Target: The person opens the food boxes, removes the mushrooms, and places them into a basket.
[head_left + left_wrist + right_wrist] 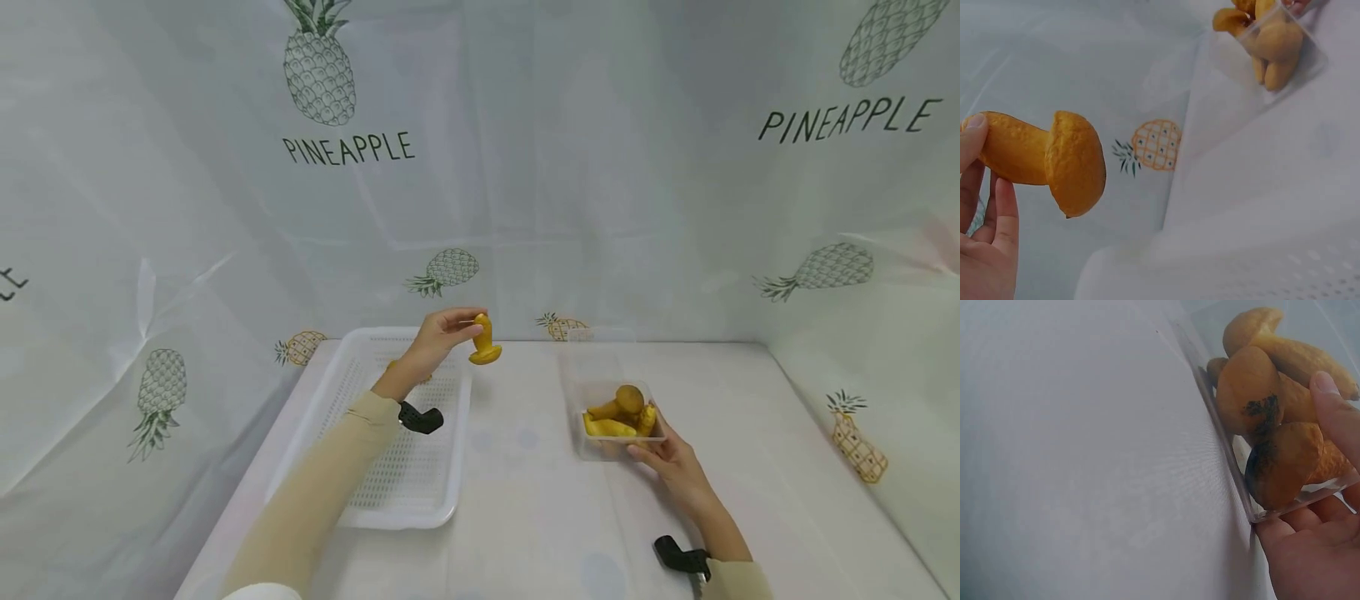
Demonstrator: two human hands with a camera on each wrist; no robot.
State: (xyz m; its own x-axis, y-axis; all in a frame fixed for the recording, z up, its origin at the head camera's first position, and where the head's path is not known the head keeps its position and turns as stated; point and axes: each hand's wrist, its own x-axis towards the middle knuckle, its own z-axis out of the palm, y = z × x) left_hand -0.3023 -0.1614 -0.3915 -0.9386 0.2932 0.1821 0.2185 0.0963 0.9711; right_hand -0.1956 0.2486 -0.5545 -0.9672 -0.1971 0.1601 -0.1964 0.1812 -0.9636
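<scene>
Between thumb and fingers my left hand (437, 337) pinches a yellow-brown mushroom (1047, 153) by its stem. In the head view the mushroom hangs cap down, just past the right rim of a white perforated basket (453, 467). My right hand (678, 467) grips the near right side of a clear plastic box (1254, 520), thumb on its wall and fingers beneath. Several similar mushrooms (1250, 390) lie piled in that box, some caps marked with dark patches. Behind the left forearm, part of another mushroom (426, 379) shows in the basket.
A pale cloth covers the table (517, 508). Its far edge meets a hanging sheet (525, 200) printed with pineapples. The clear lid (592, 354) stands raised at the back of the box. A black device (422, 418) is strapped to the left wrist, another (678, 554) to the right.
</scene>
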